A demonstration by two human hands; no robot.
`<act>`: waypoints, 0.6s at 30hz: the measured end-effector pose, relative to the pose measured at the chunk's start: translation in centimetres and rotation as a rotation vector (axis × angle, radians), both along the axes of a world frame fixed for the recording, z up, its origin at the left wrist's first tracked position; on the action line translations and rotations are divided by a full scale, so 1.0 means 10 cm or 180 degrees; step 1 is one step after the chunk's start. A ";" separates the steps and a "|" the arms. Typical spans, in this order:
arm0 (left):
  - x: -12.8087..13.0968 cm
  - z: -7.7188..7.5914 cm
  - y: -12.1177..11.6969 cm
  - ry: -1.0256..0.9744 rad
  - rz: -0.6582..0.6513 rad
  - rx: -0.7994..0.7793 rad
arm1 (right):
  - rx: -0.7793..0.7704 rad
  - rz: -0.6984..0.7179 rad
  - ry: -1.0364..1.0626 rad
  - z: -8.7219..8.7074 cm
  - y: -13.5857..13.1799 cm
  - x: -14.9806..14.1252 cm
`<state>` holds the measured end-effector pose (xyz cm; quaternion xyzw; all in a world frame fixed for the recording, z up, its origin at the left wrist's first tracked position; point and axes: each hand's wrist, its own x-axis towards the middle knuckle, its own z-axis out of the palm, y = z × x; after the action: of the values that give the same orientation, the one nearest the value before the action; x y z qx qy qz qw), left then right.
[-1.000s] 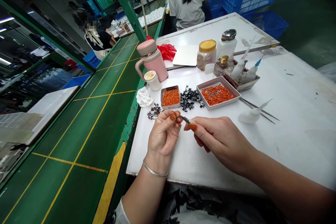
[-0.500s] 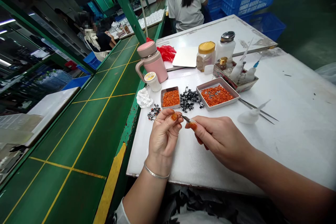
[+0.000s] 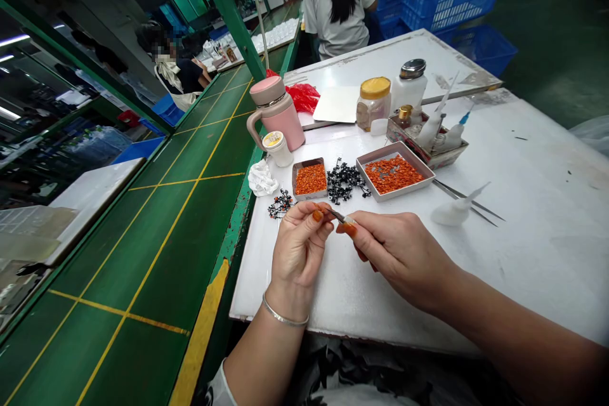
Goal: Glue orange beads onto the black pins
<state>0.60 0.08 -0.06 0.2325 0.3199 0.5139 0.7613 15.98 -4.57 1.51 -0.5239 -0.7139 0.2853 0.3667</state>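
My left hand [image 3: 299,238] is closed in a pinch, its orange-stained thumb against the fingers. Whatever lies between those fingertips is too small to make out. My right hand [image 3: 394,250] grips a pair of metal tweezers [image 3: 337,215], whose points reach the left fingertips. Just beyond the hands, a small box [image 3: 311,179] of tiny orange pieces stands beside a heap of small black stemmed parts [image 3: 343,181]. A larger shallow box [image 3: 394,171] on the right also holds orange pieces. More black parts with orange bits [image 3: 280,204] lie left of the small box.
Other tweezers [image 3: 469,200] lie under a white dropper bottle [image 3: 451,211] on the right. Behind are a tray of bottles [image 3: 442,152], a lidded jar [image 3: 373,104], a pink mug [image 3: 280,115] and crumpled tissue [image 3: 262,178]. A green conveyor belt [image 3: 157,235] runs along the left; co-workers sit farther off.
My left hand has shifted very slightly right, its fingertips closer around the tweezer points. My right hand has kept its grip and hardly moved.
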 end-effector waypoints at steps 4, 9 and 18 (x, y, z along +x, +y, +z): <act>-0.02 0.00 0.00 -0.0067 -0.0035 0.0007 | -0.0039 0.0023 -0.0006 0.01 0.00 0.01; -0.06 -0.01 0.01 -0.0191 -0.0112 -0.0052 | -0.0010 0.0129 -0.0024 0.02 0.00 -0.01; -0.06 -0.03 0.03 -0.0473 -0.0292 -0.0202 | 0.0077 0.0266 -0.0137 0.01 -0.02 -0.03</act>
<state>-0.02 0.41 -0.31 0.1839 0.2677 0.4839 0.8127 15.71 -4.76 1.59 -0.4952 -0.7463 0.2803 0.3454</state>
